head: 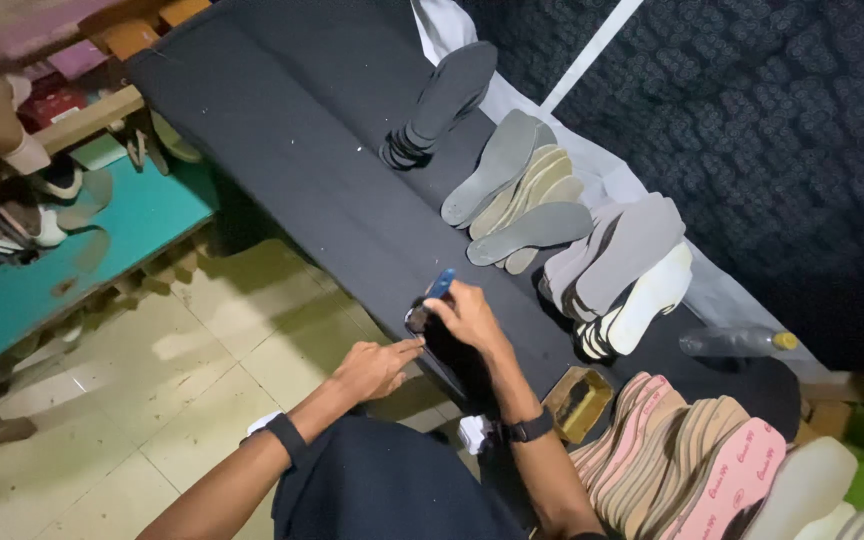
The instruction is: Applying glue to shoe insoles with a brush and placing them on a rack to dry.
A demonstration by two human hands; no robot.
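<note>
My right hand (469, 317) grips a blue-handled tool (440, 284) and presses it on a dark shoe sole (447, 350) that lies at the near edge of the black-covered bench (292, 130). My left hand (372, 368) rests flat with fingers stretched toward the sole's near side, touching its edge. Both wrists wear dark bands.
Grey insoles (522, 195) lie in overlapping piles along the bench, with grey and white ones (627, 270) further right. Pink-backed insoles (697, 455) are stacked at lower right. A small open tin (577, 402) and a plastic bottle (737, 341) sit nearby. A teal shelf (62, 270) with shoes stands left.
</note>
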